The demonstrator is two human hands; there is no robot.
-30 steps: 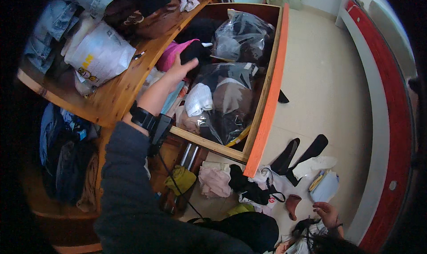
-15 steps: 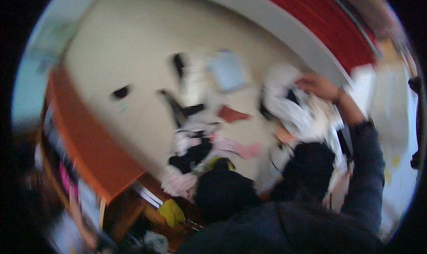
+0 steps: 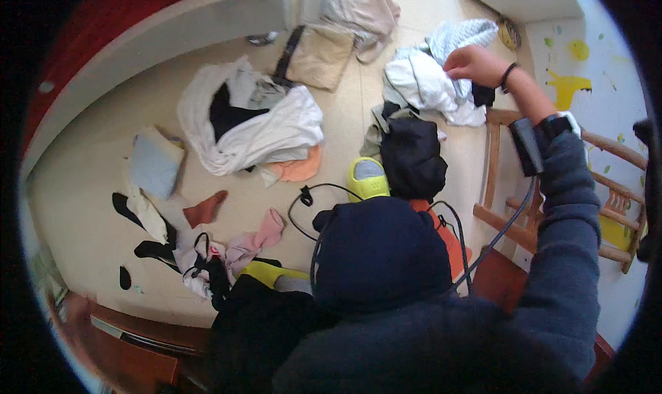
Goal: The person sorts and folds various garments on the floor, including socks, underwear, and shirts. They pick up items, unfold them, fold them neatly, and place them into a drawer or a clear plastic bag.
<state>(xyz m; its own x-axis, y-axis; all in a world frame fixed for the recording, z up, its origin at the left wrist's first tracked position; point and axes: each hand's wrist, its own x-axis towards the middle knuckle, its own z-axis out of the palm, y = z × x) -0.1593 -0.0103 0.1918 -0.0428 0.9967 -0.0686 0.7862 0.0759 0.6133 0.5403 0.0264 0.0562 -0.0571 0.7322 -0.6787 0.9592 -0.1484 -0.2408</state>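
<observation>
At the upper right, my right hand (image 3: pixel 477 66) pinches the edge of a white garment (image 3: pixel 417 80) with its fingers drawn together. The garment lies crumpled on a pile with a pale blue knitted cloth (image 3: pixel 465 38) behind it. A folded black garment (image 3: pixel 414 156) sits just nearer to me. My left hand (image 3: pixel 86 332) is a smear at the lower left beside brown wooden furniture; its fingers cannot be made out. To the left of the pile, a large white cloth (image 3: pixel 289 121) lies looped around a black piece, with an orange-peach cloth (image 3: pixel 300 165) under its near edge.
Socks and small clothes, among them a pink sock (image 3: pixel 258 239) and a rust-brown sock (image 3: pixel 205 209), lie scattered at left. A beige folded cloth (image 3: pixel 321 56) lies at the back. A wooden chair (image 3: pixel 489 159) stands at right. Yellow-green clogs (image 3: pixel 369 180) are on my feet; a cable (image 3: pixel 507 221) hangs from my right wrist.
The view has swung right, bringing the chair and another clothes pile in. My right hand has gone from above the looped white cloth to the white garment. My left hand stays low at left.
</observation>
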